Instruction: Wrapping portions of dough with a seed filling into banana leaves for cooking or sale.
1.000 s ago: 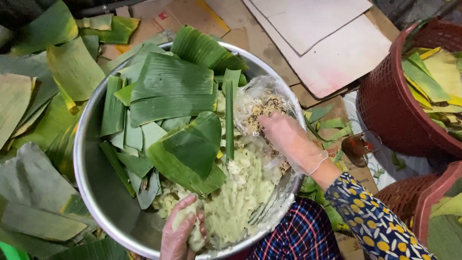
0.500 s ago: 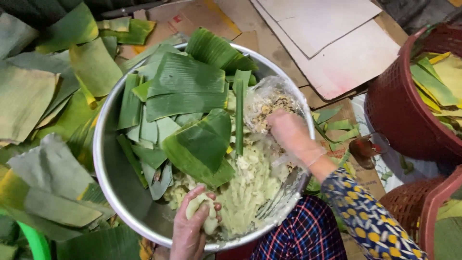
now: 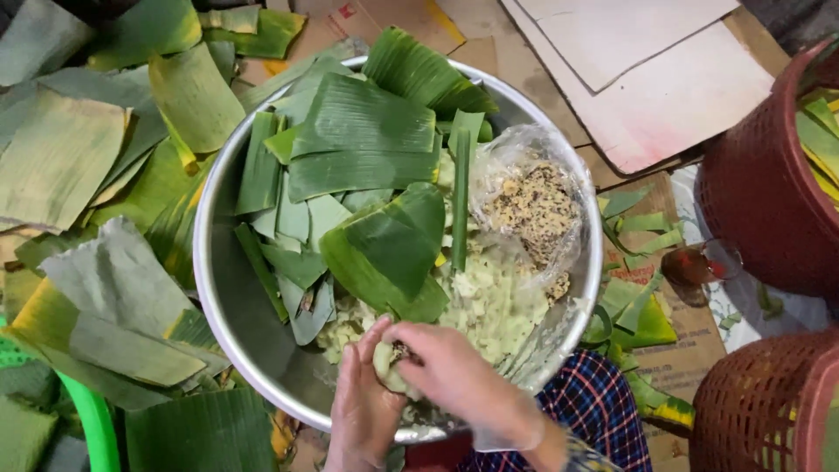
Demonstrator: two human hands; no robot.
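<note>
Two hands met at the near rim of the steel basin [image 3: 218,288]. Left hand [image 3: 363,411] cupped a pale dough lump [image 3: 384,363] from below; right hand [image 3: 454,371] closed over it from the right, fingers curled onto it. Both grips clenched on the lump, with a dark speck of filling showing between the fingertips. Plaid cloth [image 3: 585,415] sat under the right wrist.

Just beyond the hands: a mound of pale green dough [image 3: 485,301] in the basin's near-right part. A clear plastic bag [image 3: 533,201] lay beside it at the right wall, open, holding crumbly brown-and-tan filling; no label visible on it.

Cut banana leaf pieces [image 3: 367,140] filled the basin's middle and far side, rectangular sheets stacked flat, narrow strips along the left, one folded dark leaf [image 3: 393,245] overlapping the dough.

Left of the basin: loose leaf sheets [image 3: 79,157] piled on the floor, some yellowed at the edges, with a green plastic tube [image 3: 92,424] at the near-left corner.

Right: two red woven baskets, the near one [image 3: 760,406] at the corner, the far one [image 3: 760,183] holding leaves. A small glass [image 3: 699,262] stood between basin and far basket.

Far side: flattened brown cardboard [image 3: 664,96], plain pale panels, with a small red mark on one piece at the top edge.
</note>
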